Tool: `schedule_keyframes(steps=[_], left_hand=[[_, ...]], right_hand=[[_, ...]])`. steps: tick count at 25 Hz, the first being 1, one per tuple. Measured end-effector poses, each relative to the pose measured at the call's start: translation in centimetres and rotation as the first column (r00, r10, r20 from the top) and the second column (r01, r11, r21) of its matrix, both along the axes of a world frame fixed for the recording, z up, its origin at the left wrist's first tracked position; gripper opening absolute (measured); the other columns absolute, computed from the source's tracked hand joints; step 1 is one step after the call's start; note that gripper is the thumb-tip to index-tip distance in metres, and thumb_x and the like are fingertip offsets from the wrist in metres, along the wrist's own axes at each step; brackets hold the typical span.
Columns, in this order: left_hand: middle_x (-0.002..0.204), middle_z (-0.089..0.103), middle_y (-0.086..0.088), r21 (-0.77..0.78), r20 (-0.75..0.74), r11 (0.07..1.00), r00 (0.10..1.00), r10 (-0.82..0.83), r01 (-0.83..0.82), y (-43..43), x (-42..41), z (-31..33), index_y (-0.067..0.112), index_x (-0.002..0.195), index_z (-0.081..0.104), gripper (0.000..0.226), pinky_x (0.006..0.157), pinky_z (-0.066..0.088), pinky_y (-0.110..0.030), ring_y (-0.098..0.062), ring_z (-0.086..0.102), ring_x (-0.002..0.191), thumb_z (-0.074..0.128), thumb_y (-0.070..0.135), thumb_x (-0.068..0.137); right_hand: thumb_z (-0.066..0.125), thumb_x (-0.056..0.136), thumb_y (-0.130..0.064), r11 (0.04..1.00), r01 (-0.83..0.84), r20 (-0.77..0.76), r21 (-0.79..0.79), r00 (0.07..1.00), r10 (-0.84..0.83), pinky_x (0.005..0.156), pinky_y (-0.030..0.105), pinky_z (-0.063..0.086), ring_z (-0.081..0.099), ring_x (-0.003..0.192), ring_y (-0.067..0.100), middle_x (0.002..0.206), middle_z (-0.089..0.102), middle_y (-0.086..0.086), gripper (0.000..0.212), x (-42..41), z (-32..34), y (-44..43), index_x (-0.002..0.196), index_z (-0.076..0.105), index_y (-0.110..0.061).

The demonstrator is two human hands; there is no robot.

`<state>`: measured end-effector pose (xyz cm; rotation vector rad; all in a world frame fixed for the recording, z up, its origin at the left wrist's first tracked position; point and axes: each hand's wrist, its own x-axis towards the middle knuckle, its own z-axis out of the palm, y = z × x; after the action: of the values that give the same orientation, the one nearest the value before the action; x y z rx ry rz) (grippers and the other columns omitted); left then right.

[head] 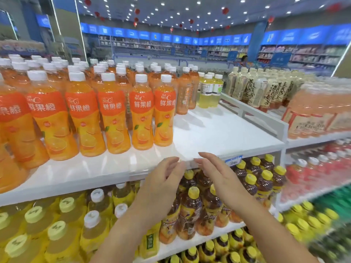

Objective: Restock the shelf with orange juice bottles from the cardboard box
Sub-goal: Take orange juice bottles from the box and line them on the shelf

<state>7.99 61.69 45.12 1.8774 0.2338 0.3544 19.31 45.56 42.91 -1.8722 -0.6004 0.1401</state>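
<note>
Left hand (161, 185) and right hand (216, 177) raised, palms facing, fingers relaxed, empty.

Leftmost orange juice bottle (11, 111) is cut off; green bottles (334, 201) at right blur.

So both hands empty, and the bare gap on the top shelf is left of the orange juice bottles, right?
No: the head view shows the gap on the top shelf right of the orange juice bottles. The left hand and right hand are empty.

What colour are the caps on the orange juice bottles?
White caps, clearest in the head view.
</note>
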Motion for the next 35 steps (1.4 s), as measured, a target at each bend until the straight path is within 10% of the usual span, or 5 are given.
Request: schedule_keyframes(steps=[9, 21, 25, 31, 35], left_hand=[[0.147, 0.046, 0.02, -0.04, -0.06, 0.938, 0.936, -0.347, 0.345, -12.2, -1.7, -4.7, 0.032, 0.15, 0.04, 0.077, 0.097, 0.037, -0.011, 0.005, 0.043, 0.132, 0.039, 0.071, 0.084], [0.145, 0.048, 0.014, -0.005, -0.297, 0.755, 0.72, -0.628, 0.656, -38.2, -6.6, -14.3, 0.024, 0.147, 0.046, 0.051, 0.111, 0.033, -0.023, -0.001, 0.044, 0.135, 0.048, 0.048, 0.101], [0.149, 0.05, 0.01, -0.07, -0.387, 0.675, 0.603, -0.697, 0.735, -45.8, -7.9, -19.3, 0.027, 0.144, 0.048, 0.06, 0.119, 0.033, -0.036, -0.002, 0.045, 0.136, 0.053, 0.059, 0.094], [0.14, 0.052, 0.009, -0.17, -0.504, 0.425, 0.293, -0.813, 0.889, -54.1, -9.2, -27.3, 0.026, 0.136, 0.05, 0.041, 0.094, 0.037, -0.004, 0.011, 0.052, 0.115, 0.051, 0.046, 0.101], [0.144, 0.05, 0.012, -0.162, -0.567, 0.23, 0.101, -0.818, 0.959, -57.1, -9.2, -33.0, 0.021, 0.146, 0.047, 0.06, 0.111, 0.033, -0.021, -0.002, 0.046, 0.132, 0.05, 0.056, 0.098]], right_hand=[[0.044, 0.086, -0.07, 0.975, 0.221, -0.158, 0.003, 0.963, -0.218, 0.105, 0.027, 0.04, 0.048, 0.133, 0.0, 0.141, 0.055, -0.021, 0.057, -7.2, -4.2, -15.9, 0.138, 0.048, -0.048], [0.05, 0.102, -0.029, 0.796, 0.605, -0.306, -0.028, 0.752, -0.583, 0.087, -0.004, 0.036, 0.052, 0.123, -0.002, 0.131, 0.057, -0.015, 0.035, -21.8, -15.3, -44.2, 0.137, 0.049, -0.029], [0.048, 0.102, -0.039, 0.694, 0.712, -0.387, -0.109, 0.613, -0.689, 0.09, 0.005, 0.036, 0.052, 0.119, -0.011, 0.133, 0.057, -0.019, 0.034, -27.6, -19.6, -51.3, 0.135, 0.052, -0.033], [0.049, 0.103, -0.029, 0.483, 0.831, -0.491, -0.276, 0.31, -0.814, 0.091, -0.003, 0.035, 0.052, 0.124, 0.007, 0.135, 0.056, -0.004, 0.04, -35.0, -25.5, -55.2, 0.141, 0.052, -0.013], [0.05, 0.103, -0.026, 0.335, 0.849, -0.515, -0.409, 0.088, -0.852, 0.095, 0.0, 0.031, 0.048, 0.121, 0.004, 0.134, 0.055, -0.006, 0.038, -38.8, -29.1, -55.4, 0.139, 0.052, -0.013]])
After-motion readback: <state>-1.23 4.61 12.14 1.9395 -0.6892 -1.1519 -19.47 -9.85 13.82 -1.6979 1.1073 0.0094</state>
